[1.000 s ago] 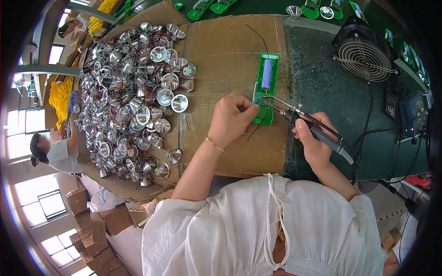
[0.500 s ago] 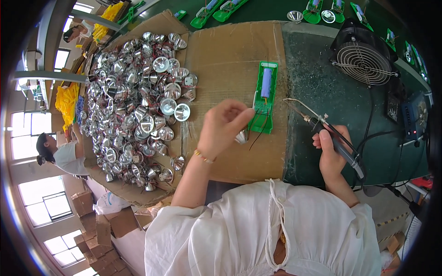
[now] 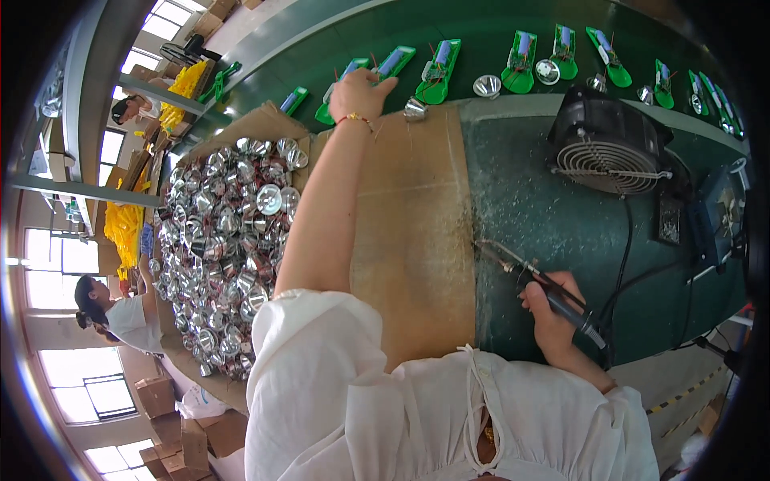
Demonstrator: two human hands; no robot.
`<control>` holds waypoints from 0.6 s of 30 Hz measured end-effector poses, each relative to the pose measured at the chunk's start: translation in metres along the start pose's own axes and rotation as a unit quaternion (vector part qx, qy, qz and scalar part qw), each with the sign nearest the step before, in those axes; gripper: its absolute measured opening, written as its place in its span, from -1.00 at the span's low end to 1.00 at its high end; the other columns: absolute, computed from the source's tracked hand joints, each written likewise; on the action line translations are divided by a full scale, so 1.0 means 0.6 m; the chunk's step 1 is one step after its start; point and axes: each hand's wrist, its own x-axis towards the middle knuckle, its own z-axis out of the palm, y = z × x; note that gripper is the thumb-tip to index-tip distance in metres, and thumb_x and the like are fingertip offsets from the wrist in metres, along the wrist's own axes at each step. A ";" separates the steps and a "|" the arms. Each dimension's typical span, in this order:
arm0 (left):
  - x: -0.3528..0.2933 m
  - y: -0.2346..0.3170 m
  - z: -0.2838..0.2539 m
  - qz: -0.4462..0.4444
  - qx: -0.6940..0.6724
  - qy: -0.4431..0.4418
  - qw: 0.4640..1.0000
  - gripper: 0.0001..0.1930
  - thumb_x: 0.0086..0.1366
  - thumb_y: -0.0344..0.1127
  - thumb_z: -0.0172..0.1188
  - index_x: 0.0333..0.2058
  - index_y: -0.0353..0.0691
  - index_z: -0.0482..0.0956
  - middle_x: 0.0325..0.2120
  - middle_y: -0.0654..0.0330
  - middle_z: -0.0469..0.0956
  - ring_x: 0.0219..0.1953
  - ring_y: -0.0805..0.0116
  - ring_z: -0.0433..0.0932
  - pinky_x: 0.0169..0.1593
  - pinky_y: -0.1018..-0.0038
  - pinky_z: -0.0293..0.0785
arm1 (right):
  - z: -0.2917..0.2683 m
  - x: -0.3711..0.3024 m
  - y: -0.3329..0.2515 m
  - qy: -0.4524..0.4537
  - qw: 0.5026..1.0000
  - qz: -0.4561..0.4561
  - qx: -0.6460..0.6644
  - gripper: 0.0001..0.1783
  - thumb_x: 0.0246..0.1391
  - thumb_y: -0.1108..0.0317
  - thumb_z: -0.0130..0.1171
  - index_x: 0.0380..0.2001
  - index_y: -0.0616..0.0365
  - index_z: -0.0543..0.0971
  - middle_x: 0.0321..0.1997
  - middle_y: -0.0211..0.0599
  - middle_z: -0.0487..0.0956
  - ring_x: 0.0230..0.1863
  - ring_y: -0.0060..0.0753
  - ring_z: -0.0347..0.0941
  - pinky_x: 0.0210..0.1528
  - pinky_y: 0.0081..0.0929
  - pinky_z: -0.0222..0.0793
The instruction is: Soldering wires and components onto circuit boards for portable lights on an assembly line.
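My left hand point(image 3: 361, 94) is stretched out to the far green surface, over a green casing point(image 3: 325, 114) that it partly covers. Its thumb stands apart from the fingers, and I see nothing gripped in it. Just to its right lies another green casing point(image 3: 395, 61) with a purple battery cell. Beyond that is a wired green casing point(image 3: 443, 70), with a silver reflector cup point(image 3: 415, 110) beside its lower end. In my right hand point(image 3: 555, 314) is a soldering iron point(image 3: 568, 311), its tip pointing up and left above the edge of the cardboard.
A heap of silver reflector cups point(image 3: 220, 248) fills the left side. Brown cardboard point(image 3: 413, 240) covers the middle. A black fan point(image 3: 609, 148) and a blue box point(image 3: 718, 216) stand at the right. Several green casings point(image 3: 521, 64) line the far side. Another person point(image 3: 120, 313) sits at left.
The green casing and reflector cup have gone from the cardboard; such a pair now lies at the far side. My left hand has moved far forward. The view has tilted up.
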 end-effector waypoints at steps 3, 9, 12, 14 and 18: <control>0.042 -0.027 0.014 -0.026 0.155 -0.098 0.983 -0.64 -0.07 0.04 0.26 -0.39 -0.09 0.61 -0.34 0.11 0.57 -0.28 0.15 0.55 -0.21 0.32 0.46 | -0.004 0.000 0.000 -0.008 1.000 0.010 -0.007 -0.84 -0.05 0.46 0.17 -0.42 0.27 0.42 -0.57 -0.30 0.54 -0.56 -0.63 0.44 -0.50 -0.67 0.36; -0.052 -0.020 -0.016 0.061 0.113 -0.074 0.989 -0.81 -0.02 -0.16 0.09 -0.51 -0.07 0.61 -0.53 0.08 0.56 -0.42 0.10 0.55 -0.33 0.27 0.47 | -0.002 0.001 -0.002 -0.015 1.000 0.023 0.009 -0.84 -0.05 0.45 0.17 -0.42 0.27 0.42 -0.58 -0.31 0.53 -0.58 -0.64 0.42 -0.51 -0.69 0.34; -0.178 -0.019 -0.057 0.074 0.092 -0.076 0.990 -0.82 -0.01 -0.18 0.08 -0.57 -0.09 0.59 -0.55 0.09 0.55 -0.51 0.09 0.54 -0.42 0.25 0.47 | -0.002 0.001 -0.003 -0.019 1.000 0.008 0.013 -0.83 -0.03 0.44 0.16 -0.39 0.27 0.42 -0.57 -0.31 0.51 -0.58 -0.63 0.41 -0.51 -0.69 0.34; -0.273 -0.007 -0.081 0.097 0.072 -0.065 0.991 -0.81 0.00 -0.19 0.09 -0.63 -0.14 0.53 -0.59 0.11 0.53 -0.59 0.08 0.51 -0.49 0.25 0.45 | 0.001 0.001 -0.011 -0.003 1.000 0.018 0.014 -0.83 -0.03 0.43 0.16 -0.38 0.28 0.42 -0.56 -0.28 0.50 -0.56 -0.62 0.41 -0.50 -0.69 0.34; -0.429 0.010 -0.092 0.121 0.005 -0.044 0.992 -0.75 -0.03 -0.16 0.20 -0.71 -0.15 0.45 -0.72 0.16 0.44 -0.66 0.18 0.46 -0.59 0.33 0.37 | 0.003 0.004 -0.010 -0.004 1.000 -0.004 -0.003 -0.81 0.00 0.39 0.13 -0.36 0.28 0.40 -0.55 -0.28 0.49 -0.56 -0.59 0.40 -0.50 -0.69 0.34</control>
